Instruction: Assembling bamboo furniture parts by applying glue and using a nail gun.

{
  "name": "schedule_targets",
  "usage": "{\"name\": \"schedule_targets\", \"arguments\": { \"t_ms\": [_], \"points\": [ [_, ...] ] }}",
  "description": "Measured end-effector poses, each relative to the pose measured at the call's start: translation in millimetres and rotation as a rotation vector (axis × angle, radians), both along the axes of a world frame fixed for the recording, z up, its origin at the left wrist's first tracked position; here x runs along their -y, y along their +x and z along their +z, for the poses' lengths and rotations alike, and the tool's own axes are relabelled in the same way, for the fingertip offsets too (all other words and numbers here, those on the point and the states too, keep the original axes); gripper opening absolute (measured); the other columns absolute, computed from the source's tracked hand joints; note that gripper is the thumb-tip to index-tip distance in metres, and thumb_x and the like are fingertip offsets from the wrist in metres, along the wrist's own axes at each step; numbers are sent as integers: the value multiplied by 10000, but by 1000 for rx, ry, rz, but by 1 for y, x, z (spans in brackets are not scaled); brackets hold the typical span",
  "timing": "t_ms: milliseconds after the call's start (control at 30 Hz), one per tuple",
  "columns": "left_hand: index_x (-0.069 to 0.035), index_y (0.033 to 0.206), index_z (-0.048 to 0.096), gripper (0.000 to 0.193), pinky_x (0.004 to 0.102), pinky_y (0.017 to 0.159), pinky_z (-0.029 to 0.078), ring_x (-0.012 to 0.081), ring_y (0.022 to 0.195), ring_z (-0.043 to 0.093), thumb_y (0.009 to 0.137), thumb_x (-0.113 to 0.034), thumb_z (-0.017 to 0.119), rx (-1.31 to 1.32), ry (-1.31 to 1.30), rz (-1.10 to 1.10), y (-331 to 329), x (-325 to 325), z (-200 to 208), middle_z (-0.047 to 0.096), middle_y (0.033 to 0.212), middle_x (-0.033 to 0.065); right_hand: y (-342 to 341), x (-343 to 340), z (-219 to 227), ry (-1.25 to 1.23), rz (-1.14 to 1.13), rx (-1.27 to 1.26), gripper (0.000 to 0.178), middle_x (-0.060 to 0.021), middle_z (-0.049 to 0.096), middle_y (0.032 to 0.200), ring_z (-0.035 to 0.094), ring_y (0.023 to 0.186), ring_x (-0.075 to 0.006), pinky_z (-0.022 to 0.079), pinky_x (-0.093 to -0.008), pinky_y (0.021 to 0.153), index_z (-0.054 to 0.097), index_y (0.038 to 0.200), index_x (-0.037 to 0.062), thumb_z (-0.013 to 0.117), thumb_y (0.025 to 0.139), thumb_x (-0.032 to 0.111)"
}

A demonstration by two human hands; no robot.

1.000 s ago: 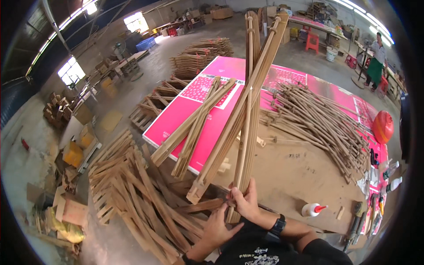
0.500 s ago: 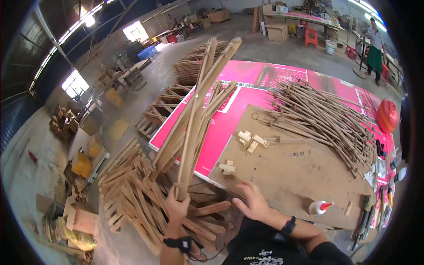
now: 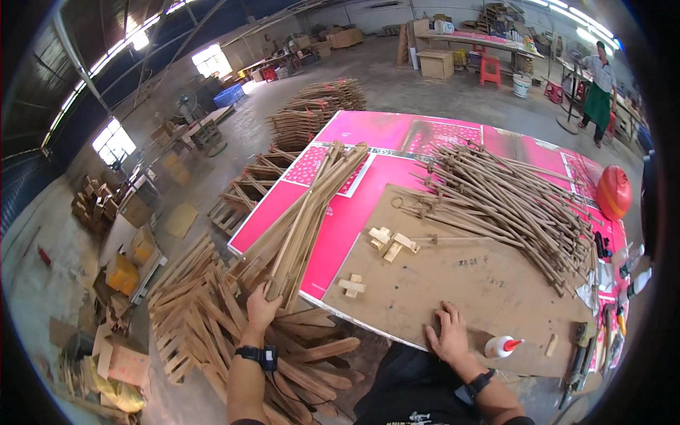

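My left hand (image 3: 263, 310) is closed round the near end of long wooden slats (image 3: 301, 234), which lie lengthwise over the pink table's left side. Other slats in this stack lie against the held ones, so I cannot tell how many are in the grip. My right hand (image 3: 449, 334) rests on the brown board (image 3: 425, 294) near its front edge, fingers apart and holding nothing. Right of it, a white glue bottle (image 3: 501, 346) with a red tip lies tilted. Small cross-shaped wooden blocks (image 3: 352, 285) sit left of the hand, with more (image 3: 392, 243) farther back.
A heap of thin wooden rods (image 3: 510, 205) covers the table's back right. Loose slats (image 3: 205, 312) pile up below its left edge. A red container (image 3: 613, 193) and a power tool (image 3: 581, 354) lie along the right side. Another person (image 3: 601, 92) stands far right.
The raised slats in my left hand have come down onto the stack on the table. My right hand has moved right and settled on the board.
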State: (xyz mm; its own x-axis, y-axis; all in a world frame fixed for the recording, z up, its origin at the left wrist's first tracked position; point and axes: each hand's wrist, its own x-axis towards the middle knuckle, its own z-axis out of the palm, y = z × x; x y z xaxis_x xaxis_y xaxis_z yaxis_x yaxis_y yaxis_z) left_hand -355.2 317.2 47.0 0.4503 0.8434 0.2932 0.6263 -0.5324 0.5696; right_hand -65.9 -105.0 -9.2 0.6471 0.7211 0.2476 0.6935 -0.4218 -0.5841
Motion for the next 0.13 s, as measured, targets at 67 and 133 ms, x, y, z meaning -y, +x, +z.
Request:
{"name": "schedule_targets", "arguments": {
  "t_ms": [67, 133],
  "points": [
    [9, 1294, 662, 663, 437, 930, 557, 398, 1077, 711, 737, -294, 856, 20, -20, -10, 1, -8, -5, 734, 1129, 253, 0, 0, 2, 0, -2, -7, 449, -229, 512, 1449, 444, 1382, -447, 381, -537, 1151, 610, 1234, 19, 754, 883, 258],
    [-3, 1298, 665, 663, 438, 933, 557, 395, 1079, 711, 736, -297, 856, 42, -42, -21, 6, -11, -8, 734, 1134, 251, 3, 2, 2, -1, -5, -11, 450, -227, 517, 1447, 442, 1385, -446, 379, -535, 1153, 612, 1240, 21, 754, 885, 259]
  ]
}}
